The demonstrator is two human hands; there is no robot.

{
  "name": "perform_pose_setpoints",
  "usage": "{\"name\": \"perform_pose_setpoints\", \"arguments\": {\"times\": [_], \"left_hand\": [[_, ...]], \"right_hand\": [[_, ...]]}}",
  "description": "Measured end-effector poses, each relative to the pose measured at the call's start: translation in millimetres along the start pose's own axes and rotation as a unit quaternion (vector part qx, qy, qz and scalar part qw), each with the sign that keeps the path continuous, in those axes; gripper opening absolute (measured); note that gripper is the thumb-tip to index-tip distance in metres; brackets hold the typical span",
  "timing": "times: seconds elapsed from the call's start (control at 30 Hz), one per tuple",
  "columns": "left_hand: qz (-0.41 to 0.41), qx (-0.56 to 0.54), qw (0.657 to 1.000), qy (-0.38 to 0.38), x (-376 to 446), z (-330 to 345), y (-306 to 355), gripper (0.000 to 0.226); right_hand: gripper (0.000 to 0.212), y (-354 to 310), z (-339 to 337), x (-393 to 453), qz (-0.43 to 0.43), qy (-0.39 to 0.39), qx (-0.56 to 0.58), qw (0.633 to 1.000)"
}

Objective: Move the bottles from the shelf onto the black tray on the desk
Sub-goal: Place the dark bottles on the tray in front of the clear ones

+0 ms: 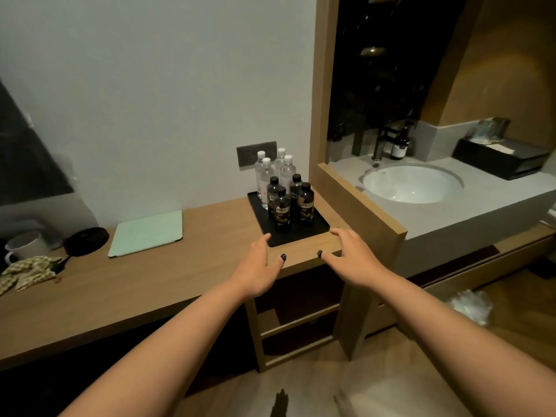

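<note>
Crowding the flat black rectangular tray [313, 228] on the long wooden desk [150, 275] are four clear white-capped plastic bottles [264, 179] and four dark black-capped bottles [282, 209], all upright. Both the left hand [261, 266] and the right hand [350, 256] hover empty, fingers spread, at the tray's near edge. Nudging it could topple the packed bottles like skittles.

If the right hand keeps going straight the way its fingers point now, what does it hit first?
Most likely the near right corner of the black tray; the right hand points forward-left, open. Beyond that stand the dark bottles. Depth is unclear, so it may pass above the rim.
</note>
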State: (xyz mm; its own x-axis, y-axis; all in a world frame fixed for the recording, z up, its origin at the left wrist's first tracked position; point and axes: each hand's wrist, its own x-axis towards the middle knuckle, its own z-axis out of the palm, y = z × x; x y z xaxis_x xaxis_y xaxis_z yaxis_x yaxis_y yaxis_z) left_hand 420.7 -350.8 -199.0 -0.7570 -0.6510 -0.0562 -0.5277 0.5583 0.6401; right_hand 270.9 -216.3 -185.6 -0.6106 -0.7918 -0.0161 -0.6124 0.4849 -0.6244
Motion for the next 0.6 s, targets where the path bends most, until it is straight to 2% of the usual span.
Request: {"name": "perform_pose_setpoints", "arguments": {"times": [0.27,0.43,0.6], "left_hand": [[-0.083,-0.11,0.99,0.033,140,18,2,0.07],[-0.107,-0.156,0.981,0.05,211,16,-17,0.069],[-0.053,-0.16,0.98,0.102,290,10,-38,0.044]], "right_hand": [[0.062,40,-34,150,0.012,-0.056,-0.024,0.998],[0.059,42,-28,229,0.02,-0.079,-0.016,0.997],[0.056,38,-6,315,0.043,-0.123,-0.022,0.991]]}}
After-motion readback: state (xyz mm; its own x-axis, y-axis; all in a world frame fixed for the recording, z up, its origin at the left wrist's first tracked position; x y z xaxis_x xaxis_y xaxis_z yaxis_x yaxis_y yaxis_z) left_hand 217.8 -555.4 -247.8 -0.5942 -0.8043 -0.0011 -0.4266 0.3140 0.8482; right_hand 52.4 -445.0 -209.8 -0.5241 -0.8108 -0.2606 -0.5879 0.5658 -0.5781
